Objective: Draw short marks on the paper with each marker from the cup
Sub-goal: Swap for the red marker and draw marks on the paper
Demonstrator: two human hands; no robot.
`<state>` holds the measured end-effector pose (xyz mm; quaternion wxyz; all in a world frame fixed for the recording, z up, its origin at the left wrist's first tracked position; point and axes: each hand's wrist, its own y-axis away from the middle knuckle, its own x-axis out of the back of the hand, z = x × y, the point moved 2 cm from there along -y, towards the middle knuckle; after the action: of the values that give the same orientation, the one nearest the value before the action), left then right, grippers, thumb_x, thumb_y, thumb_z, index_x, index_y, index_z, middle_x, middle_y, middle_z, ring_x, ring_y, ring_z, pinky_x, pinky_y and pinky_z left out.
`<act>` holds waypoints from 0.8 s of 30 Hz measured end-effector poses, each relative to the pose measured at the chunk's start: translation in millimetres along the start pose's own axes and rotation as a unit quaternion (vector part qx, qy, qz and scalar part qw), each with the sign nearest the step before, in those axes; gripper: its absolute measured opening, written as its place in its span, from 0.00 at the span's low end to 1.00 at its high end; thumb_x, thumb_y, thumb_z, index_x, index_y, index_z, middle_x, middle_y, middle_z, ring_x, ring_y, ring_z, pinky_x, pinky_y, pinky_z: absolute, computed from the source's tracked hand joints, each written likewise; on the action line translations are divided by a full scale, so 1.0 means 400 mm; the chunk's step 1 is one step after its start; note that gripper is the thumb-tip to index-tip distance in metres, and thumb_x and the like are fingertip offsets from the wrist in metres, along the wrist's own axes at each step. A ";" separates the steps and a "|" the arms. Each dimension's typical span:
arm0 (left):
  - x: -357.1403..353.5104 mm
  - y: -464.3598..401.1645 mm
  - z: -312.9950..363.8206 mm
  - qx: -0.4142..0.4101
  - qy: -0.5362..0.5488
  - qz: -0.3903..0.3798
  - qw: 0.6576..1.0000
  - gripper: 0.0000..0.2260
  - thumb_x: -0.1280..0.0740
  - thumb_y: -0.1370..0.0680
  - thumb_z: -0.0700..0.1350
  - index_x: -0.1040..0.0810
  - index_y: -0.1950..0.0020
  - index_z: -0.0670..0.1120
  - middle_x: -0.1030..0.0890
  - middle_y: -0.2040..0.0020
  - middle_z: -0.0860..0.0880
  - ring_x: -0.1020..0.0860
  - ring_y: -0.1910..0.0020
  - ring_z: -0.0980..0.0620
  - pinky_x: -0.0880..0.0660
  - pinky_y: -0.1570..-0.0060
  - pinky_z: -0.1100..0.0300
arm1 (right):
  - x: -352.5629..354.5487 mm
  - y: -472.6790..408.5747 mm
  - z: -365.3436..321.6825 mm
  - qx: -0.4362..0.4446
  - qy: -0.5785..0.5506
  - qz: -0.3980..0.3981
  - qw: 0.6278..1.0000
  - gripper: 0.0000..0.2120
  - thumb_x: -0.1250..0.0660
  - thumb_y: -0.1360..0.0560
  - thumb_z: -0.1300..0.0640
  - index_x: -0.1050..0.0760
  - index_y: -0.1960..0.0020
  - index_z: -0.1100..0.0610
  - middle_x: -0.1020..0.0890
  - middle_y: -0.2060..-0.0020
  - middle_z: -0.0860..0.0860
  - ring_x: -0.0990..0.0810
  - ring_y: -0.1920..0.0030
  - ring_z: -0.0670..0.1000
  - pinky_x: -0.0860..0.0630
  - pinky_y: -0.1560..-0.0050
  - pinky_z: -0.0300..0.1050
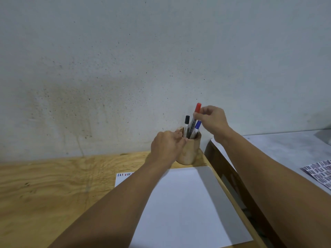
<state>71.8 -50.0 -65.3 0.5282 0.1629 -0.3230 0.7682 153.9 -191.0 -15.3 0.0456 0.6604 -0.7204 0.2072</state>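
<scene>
The wooden cup point(188, 149) stands at the far right of the plywood table point(53, 185), just beyond the white paper point(182, 203). It holds a black-capped marker point(186, 124), a blue-capped marker point(196, 128) and a red-capped marker point(195, 117). The right hand point(212, 120) pinches the red-capped marker just below its cap. The left hand point(165, 145) is wrapped around the cup's left side. Small blue and red marks point(124, 174) line the paper's far left edge.

Wall: a pale grey wall point(125, 59) faced me, speckled and stained.
Worktop: my plywood worktop point(44, 185) met it.
Right: a grey-topped table point(286, 149) stood beside, dark-framed.
</scene>
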 end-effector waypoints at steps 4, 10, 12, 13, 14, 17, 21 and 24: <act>0.002 0.006 0.008 0.001 -0.020 -0.032 0.999 0.18 0.33 0.28 0.49 0.22 0.39 0.51 0.17 0.42 0.47 0.21 0.42 0.45 0.23 0.45 0.50 | 0.039 0.017 -0.086 0.076 -0.099 0.024 0.992 0.08 0.33 0.22 0.60 0.25 0.44 0.59 0.15 0.51 0.53 0.17 0.47 0.50 0.26 0.53 0.36; 0.070 0.018 0.022 0.015 0.134 -0.018 0.991 0.19 0.30 0.28 0.43 0.23 0.37 0.46 0.22 0.37 0.49 0.25 0.40 0.54 0.30 0.45 0.67 | 0.061 0.095 -0.155 0.191 -0.034 -0.033 0.980 0.10 0.37 0.20 0.56 0.25 0.39 0.53 0.18 0.57 0.56 0.17 0.65 0.46 0.18 0.65 0.41; 0.106 0.013 0.014 0.033 0.202 0.012 0.979 0.18 0.28 0.28 0.43 0.22 0.39 0.45 0.20 0.39 0.48 0.22 0.43 0.53 0.27 0.42 0.60 | 0.049 0.119 -0.141 0.200 0.025 -0.073 0.977 0.12 0.34 0.21 0.55 0.21 0.39 0.53 0.18 0.60 0.54 0.20 0.69 0.43 0.24 0.72 0.36; 0.126 0.014 0.011 0.035 0.235 0.020 0.971 0.17 0.28 0.28 0.42 0.22 0.39 0.44 0.19 0.41 0.47 0.21 0.46 0.53 0.25 0.43 0.59 | 0.039 0.129 -0.129 0.192 0.057 -0.102 0.974 0.12 0.33 0.22 0.54 0.20 0.39 0.53 0.17 0.61 0.53 0.20 0.70 0.43 0.26 0.72 0.34; 0.145 0.017 0.006 0.026 0.245 0.025 0.969 0.17 0.28 0.28 0.40 0.22 0.39 0.44 0.18 0.43 0.48 0.20 0.49 0.54 0.24 0.46 0.61 | 0.028 0.139 -0.116 0.176 0.089 -0.134 0.971 0.12 0.32 0.23 0.54 0.18 0.41 0.53 0.16 0.61 0.52 0.20 0.69 0.44 0.27 0.71 0.34; 0.191 0.035 -0.018 -0.034 0.194 0.007 0.980 0.20 0.28 0.29 0.37 0.23 0.38 0.48 0.19 0.44 0.52 0.20 0.49 0.56 0.24 0.49 0.64 | -0.001 0.169 -0.093 0.126 0.171 -0.206 0.955 0.09 0.29 0.25 0.53 0.14 0.50 0.56 0.14 0.63 0.50 0.19 0.65 0.46 0.25 0.64 0.39; 0.212 0.067 -0.057 -0.050 0.138 -0.043 0.988 0.13 0.28 0.29 0.37 0.17 0.46 0.47 0.15 0.52 0.49 0.20 0.51 0.55 0.27 0.47 0.62 | -0.039 0.211 -0.096 0.098 0.201 -0.283 0.933 0.09 0.31 0.24 0.55 0.14 0.55 0.58 0.15 0.67 0.48 0.21 0.69 0.43 0.27 0.66 0.36; 0.225 0.090 -0.088 -0.042 0.123 -0.061 0.990 0.10 0.27 0.29 0.38 0.16 0.49 0.47 0.16 0.59 0.49 0.21 0.57 0.53 0.27 0.52 0.61 | -0.069 0.232 -0.092 0.111 0.225 -0.310 0.917 0.11 0.31 0.24 0.51 0.13 0.57 0.57 0.15 0.62 0.55 0.22 0.66 0.46 0.26 0.63 0.42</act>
<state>7.1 28.6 -49.9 0.6163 0.0647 -0.2770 0.7344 59.5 -148.2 -13.3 0.1951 0.7870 -0.4230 0.4045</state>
